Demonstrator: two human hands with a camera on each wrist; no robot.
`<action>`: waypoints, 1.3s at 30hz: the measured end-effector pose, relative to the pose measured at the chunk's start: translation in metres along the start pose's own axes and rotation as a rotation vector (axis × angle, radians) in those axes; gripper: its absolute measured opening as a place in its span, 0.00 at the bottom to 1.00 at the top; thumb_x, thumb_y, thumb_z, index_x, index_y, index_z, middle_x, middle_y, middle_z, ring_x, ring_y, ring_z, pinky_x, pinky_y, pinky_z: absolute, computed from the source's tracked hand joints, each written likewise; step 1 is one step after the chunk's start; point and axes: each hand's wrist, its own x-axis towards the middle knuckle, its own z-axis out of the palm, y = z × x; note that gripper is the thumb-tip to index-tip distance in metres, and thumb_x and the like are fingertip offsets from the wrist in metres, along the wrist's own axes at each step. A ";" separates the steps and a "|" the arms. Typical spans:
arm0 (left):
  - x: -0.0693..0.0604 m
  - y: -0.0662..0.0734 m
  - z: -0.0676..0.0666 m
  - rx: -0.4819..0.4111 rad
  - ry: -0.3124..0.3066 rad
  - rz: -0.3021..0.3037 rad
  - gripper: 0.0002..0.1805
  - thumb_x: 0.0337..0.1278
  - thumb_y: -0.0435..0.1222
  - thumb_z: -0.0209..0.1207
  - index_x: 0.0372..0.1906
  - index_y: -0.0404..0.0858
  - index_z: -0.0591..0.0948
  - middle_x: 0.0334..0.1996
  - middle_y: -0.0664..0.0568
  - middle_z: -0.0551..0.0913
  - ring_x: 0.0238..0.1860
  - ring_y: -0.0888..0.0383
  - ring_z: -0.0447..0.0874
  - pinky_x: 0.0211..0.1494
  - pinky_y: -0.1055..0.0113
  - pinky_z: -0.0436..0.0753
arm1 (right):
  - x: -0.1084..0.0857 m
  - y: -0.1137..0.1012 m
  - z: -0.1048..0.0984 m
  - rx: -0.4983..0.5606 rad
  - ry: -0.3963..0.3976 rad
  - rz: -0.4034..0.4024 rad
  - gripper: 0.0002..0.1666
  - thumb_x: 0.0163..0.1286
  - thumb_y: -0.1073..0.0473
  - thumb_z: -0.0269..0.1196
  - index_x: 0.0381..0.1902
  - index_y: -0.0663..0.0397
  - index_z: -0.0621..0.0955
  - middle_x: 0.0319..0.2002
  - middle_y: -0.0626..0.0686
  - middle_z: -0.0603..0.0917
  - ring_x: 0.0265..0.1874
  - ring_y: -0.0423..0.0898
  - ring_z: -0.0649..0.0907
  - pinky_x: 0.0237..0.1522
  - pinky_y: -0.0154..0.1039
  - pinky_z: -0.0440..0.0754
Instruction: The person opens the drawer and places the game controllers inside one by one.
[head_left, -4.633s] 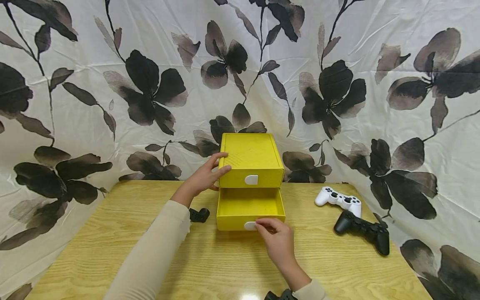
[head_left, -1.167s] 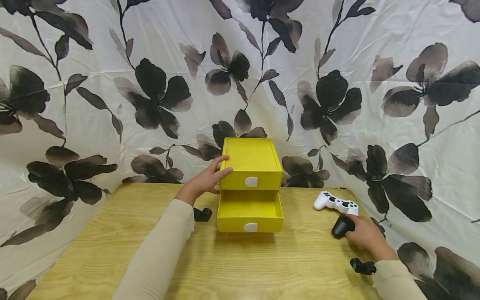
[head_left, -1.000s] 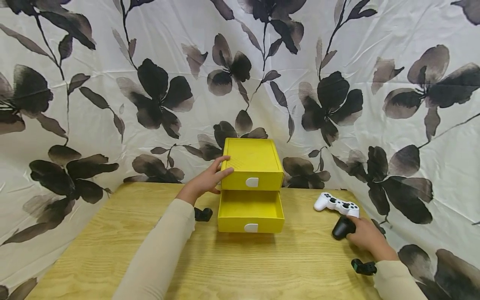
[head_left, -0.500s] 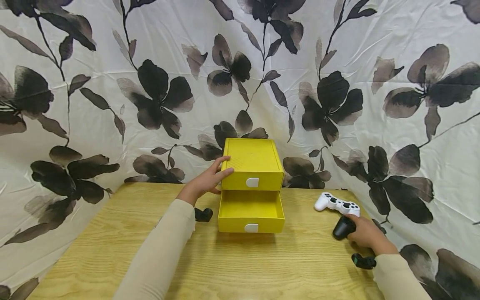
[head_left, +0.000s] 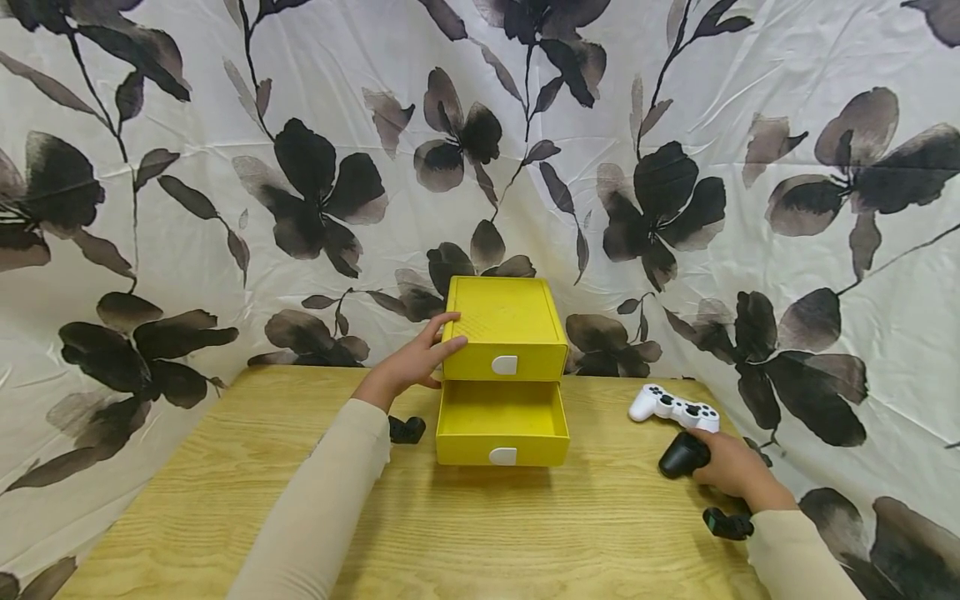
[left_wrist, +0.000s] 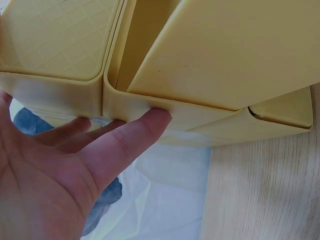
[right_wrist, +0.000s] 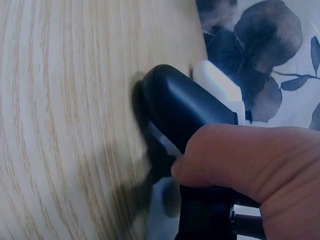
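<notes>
A yellow two-drawer box [head_left: 506, 312] stands at the table's back, its upper drawer closed and its lower drawer [head_left: 501, 421] pulled out with nothing inside. My left hand [head_left: 405, 362] rests on the box's left side, fingers fairly straight; in the left wrist view the left hand [left_wrist: 65, 165] touches the yellow wall [left_wrist: 165, 112] with thumb and fingers. At the right, my right hand [head_left: 738, 471] grips the black controller [head_left: 684, 455]. The right wrist view shows the thumb of the right hand [right_wrist: 240, 165] over the black controller [right_wrist: 185, 102]; its other fingers are hidden.
A white controller [head_left: 673, 407] lies just behind the black one, near the table's right edge. The wooden table [head_left: 480, 533] extends in front of the box. A floral cloth [head_left: 525, 167] hangs behind and beside the table. Black wrist cameras are on both wrists.
Since the earliest frame, my right hand has left the lower drawer's handle, moved right and taken hold of the black controller, which has lately shifted slightly left. My left hand stays on the box.
</notes>
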 end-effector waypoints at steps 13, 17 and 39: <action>0.002 0.000 0.000 -0.008 0.001 -0.013 0.39 0.56 0.66 0.54 0.70 0.72 0.50 0.77 0.44 0.46 0.73 0.37 0.57 0.53 0.37 0.79 | 0.001 -0.008 0.004 -0.107 0.083 -0.031 0.44 0.48 0.54 0.70 0.66 0.55 0.73 0.52 0.66 0.81 0.44 0.66 0.81 0.38 0.64 0.74; 0.001 0.001 0.000 -0.006 0.004 -0.014 0.39 0.57 0.66 0.53 0.70 0.73 0.50 0.77 0.44 0.46 0.73 0.37 0.57 0.53 0.37 0.79 | 0.001 -0.014 0.002 -0.076 0.111 -0.064 0.44 0.49 0.54 0.70 0.66 0.56 0.72 0.54 0.68 0.80 0.46 0.66 0.81 0.39 0.61 0.77; 0.001 -0.003 0.000 -0.006 0.012 0.002 0.40 0.54 0.68 0.53 0.70 0.73 0.50 0.76 0.43 0.47 0.73 0.37 0.58 0.53 0.37 0.78 | 0.002 -0.069 -0.027 0.010 0.152 -0.171 0.44 0.54 0.55 0.70 0.69 0.53 0.69 0.52 0.70 0.77 0.34 0.52 0.78 0.31 0.46 0.74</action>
